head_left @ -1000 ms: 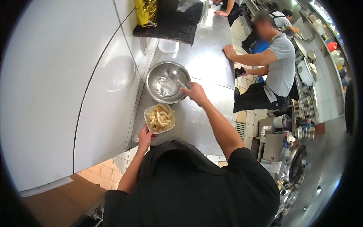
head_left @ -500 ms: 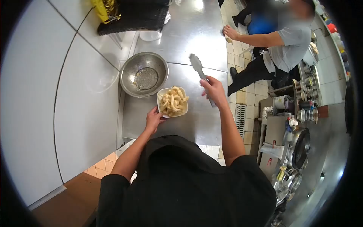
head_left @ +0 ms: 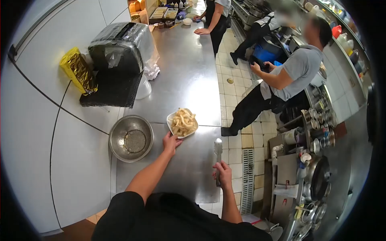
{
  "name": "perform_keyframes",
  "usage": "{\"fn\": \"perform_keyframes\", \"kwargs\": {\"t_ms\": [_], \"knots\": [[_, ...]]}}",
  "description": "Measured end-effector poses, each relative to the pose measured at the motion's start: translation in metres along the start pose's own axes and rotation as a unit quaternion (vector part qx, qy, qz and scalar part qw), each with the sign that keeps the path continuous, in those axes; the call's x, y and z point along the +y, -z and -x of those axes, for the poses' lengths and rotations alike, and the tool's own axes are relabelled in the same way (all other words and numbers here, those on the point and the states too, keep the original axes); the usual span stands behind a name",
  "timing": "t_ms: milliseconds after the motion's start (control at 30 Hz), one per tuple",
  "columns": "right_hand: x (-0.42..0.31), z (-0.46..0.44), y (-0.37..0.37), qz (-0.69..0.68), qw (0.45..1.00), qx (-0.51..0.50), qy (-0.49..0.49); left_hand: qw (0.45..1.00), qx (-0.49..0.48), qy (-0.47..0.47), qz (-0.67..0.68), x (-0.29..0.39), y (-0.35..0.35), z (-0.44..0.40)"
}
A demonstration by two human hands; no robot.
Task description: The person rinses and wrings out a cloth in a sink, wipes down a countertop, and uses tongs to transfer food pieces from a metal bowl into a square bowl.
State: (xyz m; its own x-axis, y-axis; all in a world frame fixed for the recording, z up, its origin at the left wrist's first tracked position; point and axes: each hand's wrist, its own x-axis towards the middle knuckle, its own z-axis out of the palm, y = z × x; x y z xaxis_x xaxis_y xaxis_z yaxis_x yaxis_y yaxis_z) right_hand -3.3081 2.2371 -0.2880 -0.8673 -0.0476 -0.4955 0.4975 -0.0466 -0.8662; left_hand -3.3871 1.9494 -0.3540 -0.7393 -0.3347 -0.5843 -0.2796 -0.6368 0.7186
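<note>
My left hand (head_left: 172, 143) grips the near edge of a small white square bowl (head_left: 194, 130) on the steel counter. Pale, battered fried strips (head_left: 184, 122) are heaped in it above the rim. Closed around metal tongs (head_left: 218, 150), my right hand (head_left: 223, 173) is at the counter's right edge, with the tongs' tips pointing away from me. Left of the white bowl sits a round metal bowl (head_left: 116, 138) with a few crumbs in its bottom.
The steel counter (head_left: 173, 72) runs away from me along a white wall. A plastic-wrapped machine (head_left: 116, 48) and a gold packet (head_left: 76, 72) stand at left. A person in grey (head_left: 299, 72) stands right, holding a dark object; others stand farther back. Pans (head_left: 317, 176) line the right side.
My left hand has moved the white bowl farther along the counter. My right hand has drawn the tongs back toward me. The view has tilted up, and the person in grey has left the counter edge.
</note>
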Motion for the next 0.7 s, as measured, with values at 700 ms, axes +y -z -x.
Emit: {"fn": "perform_keyframes", "kwargs": {"t_ms": [700], "knots": [[-0.082,0.017,-0.158,0.178,0.93,-0.316,0.06,0.964,-0.143,-0.066,-0.216,-0.021,0.184,0.17]]}}
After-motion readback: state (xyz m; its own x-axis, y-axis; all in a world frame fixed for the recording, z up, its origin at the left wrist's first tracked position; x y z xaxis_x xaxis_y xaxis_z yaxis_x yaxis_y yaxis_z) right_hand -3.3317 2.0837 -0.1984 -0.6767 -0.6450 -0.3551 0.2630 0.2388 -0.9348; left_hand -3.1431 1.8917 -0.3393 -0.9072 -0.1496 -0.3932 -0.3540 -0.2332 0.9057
